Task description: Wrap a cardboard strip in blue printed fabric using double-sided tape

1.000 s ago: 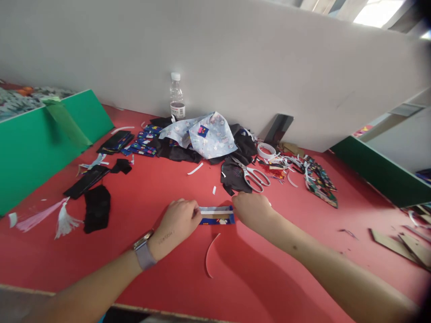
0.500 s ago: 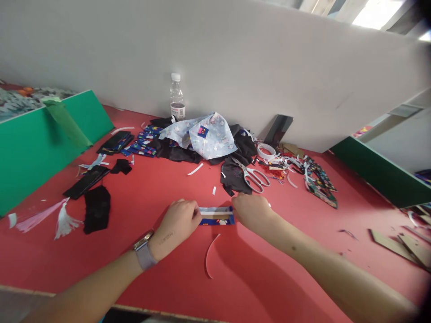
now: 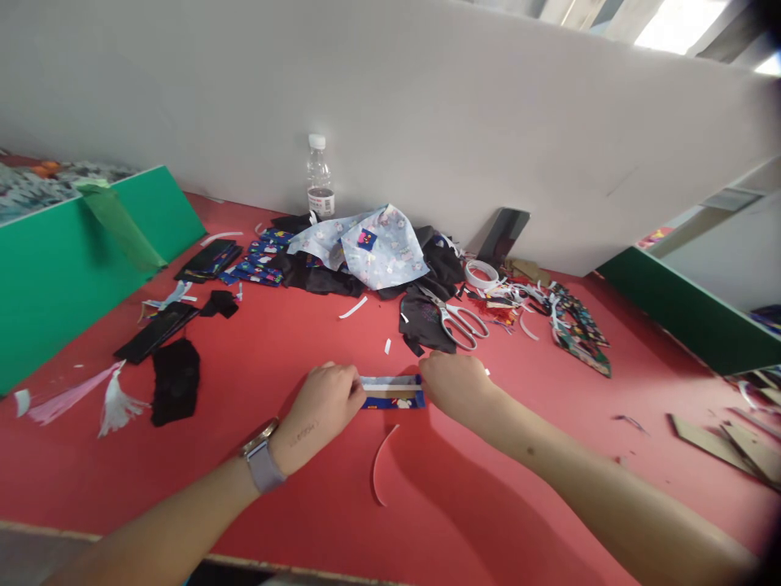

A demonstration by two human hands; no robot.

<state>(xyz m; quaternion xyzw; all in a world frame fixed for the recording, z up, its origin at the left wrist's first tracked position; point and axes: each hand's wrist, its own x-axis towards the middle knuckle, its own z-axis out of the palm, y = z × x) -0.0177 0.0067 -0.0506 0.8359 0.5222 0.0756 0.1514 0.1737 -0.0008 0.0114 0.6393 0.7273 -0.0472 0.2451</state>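
A small strip of blue patterned fabric (image 3: 390,402) lies flat on the red table (image 3: 293,521), folded around a tan card-like piece, with a white strip of tape (image 3: 391,387) running along it. My left hand (image 3: 326,399), with a watch on the wrist, is closed on the fabric's left end. At the right end, my right hand (image 3: 457,382) is also closed, its fingertips mostly hidden behind the knuckles. A thin curved white strip (image 3: 377,468) lies on the table just below the fabric.
Scissors (image 3: 460,325) rest on black cloth beyond my right hand. Behind are a light-blue patterned cloth (image 3: 387,252), a tape roll (image 3: 482,275), a phone (image 3: 505,236) and a bottle (image 3: 320,179) by the grey partition. Black pieces (image 3: 176,382) and tassels (image 3: 119,403) lie left; cardboard pieces (image 3: 711,443) right.
Both hands stay in nearly the same place on the fabric strip. Only a slight shift of the camera shows.
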